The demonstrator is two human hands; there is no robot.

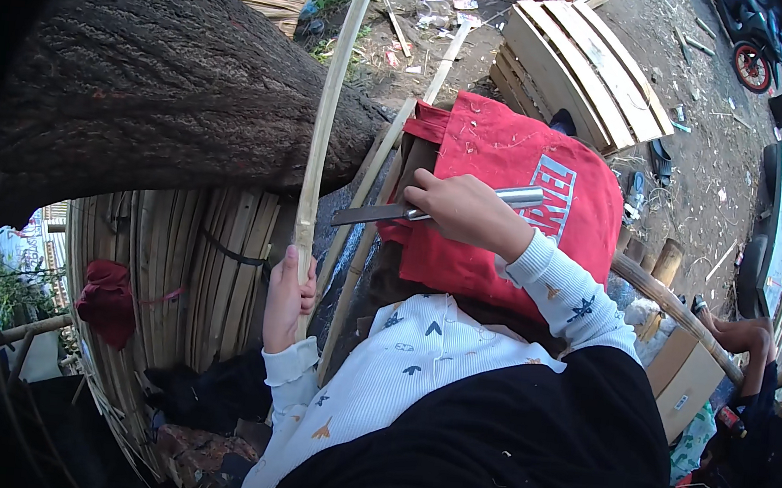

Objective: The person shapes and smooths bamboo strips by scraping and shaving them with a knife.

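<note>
— Where's the strip? 
— At eleven o'clock: my left hand (288, 293) has its fingers closed round the bamboo strip (327, 108). My right hand (461, 210) grips the knife (384, 214) over the red cloth (516, 199). 
— Handling? 
— Light and springy, I'd judge, with splintery edges; best held low.

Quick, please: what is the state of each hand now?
Left hand: closed, holding the bamboo strip.
Right hand: closed, holding the knife.
</note>
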